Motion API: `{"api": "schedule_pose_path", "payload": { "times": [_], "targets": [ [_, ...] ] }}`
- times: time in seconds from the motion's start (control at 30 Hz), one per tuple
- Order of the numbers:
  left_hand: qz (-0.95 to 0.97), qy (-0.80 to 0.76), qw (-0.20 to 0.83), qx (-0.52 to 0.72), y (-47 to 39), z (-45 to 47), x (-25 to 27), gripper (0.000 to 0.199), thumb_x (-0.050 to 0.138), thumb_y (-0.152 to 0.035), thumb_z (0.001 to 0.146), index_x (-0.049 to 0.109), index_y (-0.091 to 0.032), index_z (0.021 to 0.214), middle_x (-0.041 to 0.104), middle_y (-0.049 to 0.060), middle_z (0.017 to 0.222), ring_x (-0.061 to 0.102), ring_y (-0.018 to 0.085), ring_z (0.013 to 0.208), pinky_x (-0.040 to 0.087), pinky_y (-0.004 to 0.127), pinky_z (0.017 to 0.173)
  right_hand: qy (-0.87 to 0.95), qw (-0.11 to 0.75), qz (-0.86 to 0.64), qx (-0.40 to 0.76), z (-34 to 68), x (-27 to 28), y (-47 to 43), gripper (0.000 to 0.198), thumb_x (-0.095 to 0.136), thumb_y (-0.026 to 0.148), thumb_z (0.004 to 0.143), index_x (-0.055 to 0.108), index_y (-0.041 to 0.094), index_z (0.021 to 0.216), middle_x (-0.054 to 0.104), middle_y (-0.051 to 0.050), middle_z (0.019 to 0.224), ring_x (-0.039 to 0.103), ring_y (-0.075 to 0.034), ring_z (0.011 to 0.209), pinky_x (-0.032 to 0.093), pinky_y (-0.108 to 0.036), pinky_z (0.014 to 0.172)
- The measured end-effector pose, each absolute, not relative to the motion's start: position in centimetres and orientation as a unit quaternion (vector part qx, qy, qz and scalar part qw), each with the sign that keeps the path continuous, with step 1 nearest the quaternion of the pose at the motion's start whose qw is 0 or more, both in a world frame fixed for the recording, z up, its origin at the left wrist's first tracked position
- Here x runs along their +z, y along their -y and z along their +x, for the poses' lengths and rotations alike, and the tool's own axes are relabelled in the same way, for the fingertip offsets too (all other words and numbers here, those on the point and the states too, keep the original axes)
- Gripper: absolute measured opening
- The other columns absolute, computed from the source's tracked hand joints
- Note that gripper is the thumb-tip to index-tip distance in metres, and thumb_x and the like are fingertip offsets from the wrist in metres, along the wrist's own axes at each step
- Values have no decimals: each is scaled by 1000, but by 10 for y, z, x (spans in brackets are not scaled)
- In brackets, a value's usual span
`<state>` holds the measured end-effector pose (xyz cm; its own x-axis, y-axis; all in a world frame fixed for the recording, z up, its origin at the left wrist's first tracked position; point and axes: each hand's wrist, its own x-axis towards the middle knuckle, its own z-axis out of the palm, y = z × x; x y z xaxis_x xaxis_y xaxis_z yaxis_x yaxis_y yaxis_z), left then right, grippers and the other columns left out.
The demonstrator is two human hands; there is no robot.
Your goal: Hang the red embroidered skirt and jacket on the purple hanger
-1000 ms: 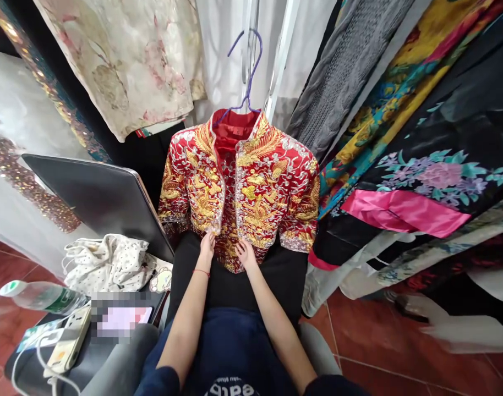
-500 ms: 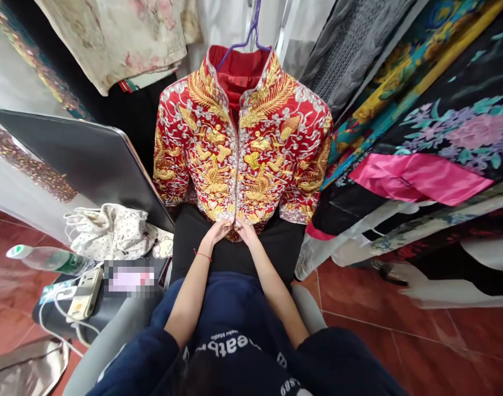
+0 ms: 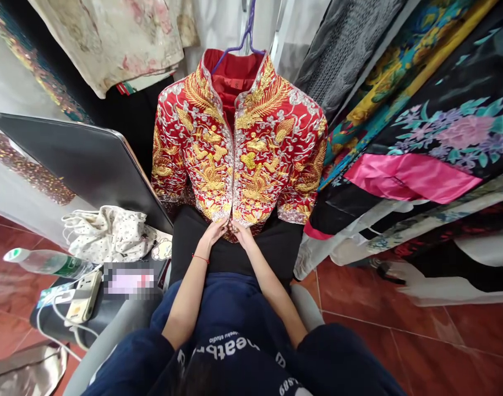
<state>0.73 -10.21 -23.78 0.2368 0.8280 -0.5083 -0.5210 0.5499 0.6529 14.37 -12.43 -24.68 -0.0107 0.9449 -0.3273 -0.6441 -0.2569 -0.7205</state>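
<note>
A red jacket (image 3: 210, 148) with gold and silver embroidery hangs in front of me from a purple hanger (image 3: 250, 36). Its stand collar is open at the top, and below that the two front edges meet along the middle. My left hand (image 3: 213, 231) pinches the bottom hem just left of the front opening. Opposite it, my right hand (image 3: 242, 233) pinches the hem on the right side. The fingertips of both hands nearly touch, and they partly cover the lowest part of the opening. Black cloth (image 3: 189, 247) lies over my lap under the hem.
At left stand a dark flat panel (image 3: 82, 159), a crumpled dotted cloth (image 3: 111, 234), a plastic bottle (image 3: 49, 262) and a power strip (image 3: 84, 297) with white cables. Hanging garments (image 3: 425, 176) crowd the right side. Red floor tiles (image 3: 359, 308) show below them.
My fingers have shifted slightly at the hem and come closer together at the front opening. The whole view has moved a little, so the jacket sits slightly further left.
</note>
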Motion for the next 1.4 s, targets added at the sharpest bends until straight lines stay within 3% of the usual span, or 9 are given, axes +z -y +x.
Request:
{"api": "schedule_pose_path", "payload": {
  "times": [0.17,0.37,0.53,0.6,0.67,0.73,0.8,0.97,1.4],
  "targets": [
    [160,-433,772,436,102,9,-236,10,73,-11,84,71,-8,93,69,7,85,62,8,71,50,16,62,170,598,-404,671,141,-248,126,40,87,25,56,68,20,91,72,2,76,62,-12,66,49,-23,56],
    [139,-437,785,417,100,11,-237,39,61,-38,95,58,-16,127,61,11,127,63,22,108,56,44,91,169,610,-395,666,142,-244,125,41,87,27,56,69,18,91,73,0,82,63,-11,68,50,-22,58],
    [124,-422,790,427,100,13,-233,41,61,-38,95,58,-16,129,60,11,129,63,23,110,56,45,93,173,612,-402,659,141,-243,125,38,86,28,56,69,18,87,71,1,76,62,-12,66,50,-23,56],
    [119,-412,792,435,100,14,-231,37,61,-37,95,59,-15,125,63,10,123,64,21,104,58,42,87,173,608,-409,658,140,-243,126,39,87,27,55,68,19,88,71,1,75,61,-12,65,49,-23,55],
    [112,-401,793,445,101,15,-228,25,63,-30,94,64,-12,110,66,7,102,64,13,83,57,28,73,171,605,-414,658,138,-243,127,43,88,28,53,68,19,90,72,1,76,61,-12,65,49,-23,54],
    [104,-391,795,453,102,17,-226,12,69,-22,90,66,-10,91,62,2,77,55,5,61,48,16,57,168,604,-416,659,138,-243,127,47,89,29,51,69,20,93,73,0,80,62,-13,66,49,-24,54],
    [97,-383,797,457,104,21,-223,12,73,-16,85,65,-10,78,55,-2,64,47,2,52,40,13,49,167,603,-415,661,139,-242,127,50,90,29,51,70,20,96,75,-1,84,64,-13,68,51,-24,55],
    [91,-381,799,457,109,32,-220,13,76,-13,81,66,-10,73,53,-2,57,47,3,50,40,13,47,167,608,-400,666,142,-243,127,52,87,26,55,70,21,104,76,-2,99,69,-15,81,55,-25,65],
    [97,-382,794,464,107,34,-216,12,78,-12,78,67,-10,75,54,-3,58,48,2,50,38,12,45,159,616,-389,666,141,-246,125,49,85,24,58,69,21,105,76,-2,95,71,-18,85,58,-27,66]
  ]
}}
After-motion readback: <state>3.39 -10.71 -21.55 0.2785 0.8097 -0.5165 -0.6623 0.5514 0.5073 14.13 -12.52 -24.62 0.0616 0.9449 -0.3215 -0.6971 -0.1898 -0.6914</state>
